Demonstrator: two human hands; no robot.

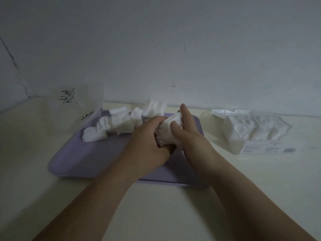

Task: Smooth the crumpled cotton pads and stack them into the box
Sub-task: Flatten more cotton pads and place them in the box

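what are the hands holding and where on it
Both hands hold one thick bundle of white cotton pads: the left hand grips its left side, the right hand its right side, thumb across the top.

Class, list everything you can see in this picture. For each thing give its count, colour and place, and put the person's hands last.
tray: one, lilac, centre of the table
loose pads: a heap, count unclear, white, along the tray's far side
held stack: one, white, over the tray, between both hands
box: one, clear, on the table right of the tray
boxed pads: a row, count unclear, white, inside the box
label: one, white, at the box's near edge
bag: one, clear with black marks, far left of the tray
table: one, cream, under everything
wall: one, pale grey, behind the table
left hand: one, grips the held stack's left side
right hand: one, grips its right side
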